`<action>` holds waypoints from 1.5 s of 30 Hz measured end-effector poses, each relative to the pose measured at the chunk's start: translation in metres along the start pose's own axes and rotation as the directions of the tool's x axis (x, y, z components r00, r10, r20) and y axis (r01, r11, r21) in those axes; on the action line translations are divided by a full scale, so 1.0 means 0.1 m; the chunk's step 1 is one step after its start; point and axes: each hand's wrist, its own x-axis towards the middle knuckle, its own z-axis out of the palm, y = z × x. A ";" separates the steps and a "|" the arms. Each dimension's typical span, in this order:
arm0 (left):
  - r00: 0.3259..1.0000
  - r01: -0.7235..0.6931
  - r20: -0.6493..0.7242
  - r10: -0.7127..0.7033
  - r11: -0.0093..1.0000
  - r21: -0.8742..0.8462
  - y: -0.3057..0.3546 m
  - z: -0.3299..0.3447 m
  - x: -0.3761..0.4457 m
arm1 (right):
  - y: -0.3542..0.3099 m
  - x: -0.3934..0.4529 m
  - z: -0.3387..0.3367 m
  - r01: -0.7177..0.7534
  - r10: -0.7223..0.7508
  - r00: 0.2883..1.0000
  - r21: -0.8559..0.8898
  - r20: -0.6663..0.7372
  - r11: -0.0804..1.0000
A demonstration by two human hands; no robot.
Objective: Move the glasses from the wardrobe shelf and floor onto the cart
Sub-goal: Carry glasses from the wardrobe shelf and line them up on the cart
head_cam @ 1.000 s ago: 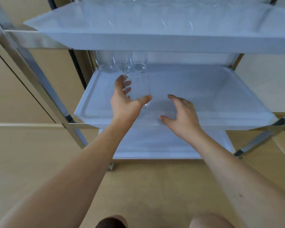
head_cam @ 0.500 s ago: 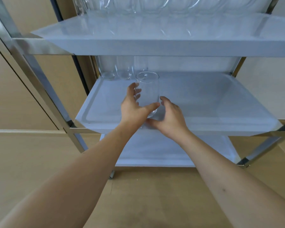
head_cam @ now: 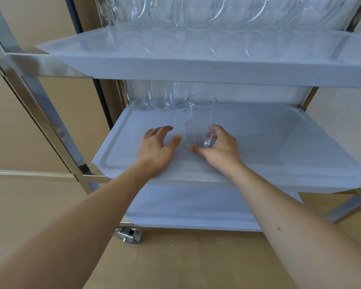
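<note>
Glass (head_cam: 200,119) upright in right hand (head_cam: 219,147); left hand (head_cam: 156,147) beside.

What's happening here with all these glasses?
A person is loading a cart with glasses. The right hand curls round a clear glass standing on the middle shelf; the left hand is open beside it. Three more glasses stand at the back, others on the top shelf.

The top-shelf glasses (head_cam: 196,11) are cut off by the upper edge. The far glasses (head_cam: 158,99) on the middle shelf (head_cam: 279,142) lose their rims behind the top shelf (head_cam: 196,65).
</note>
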 end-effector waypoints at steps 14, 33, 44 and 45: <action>0.995 -0.101 0.064 0.082 0.903 0.418 -0.10 0.37 0.59 | 0.14 1.07 0.17 0.020 -0.043 0.993 -0.205 -0.108 0.979; 0.992 -0.121 0.024 0.121 0.911 0.395 -0.11 0.37 0.58 | 0.09 1.70 0.39 -0.032 -0.006 0.984 -0.211 -0.179 0.977; 0.993 -0.116 0.024 0.116 0.910 0.397 -0.11 0.39 0.62 | 0.07 1.80 0.44 -0.062 0.019 0.983 -0.226 -0.185 0.972; 0.993 -0.114 0.024 0.114 0.911 0.396 -0.10 0.39 0.62 | 0.07 1.80 0.44 -0.065 0.022 0.983 -0.235 -0.182 0.970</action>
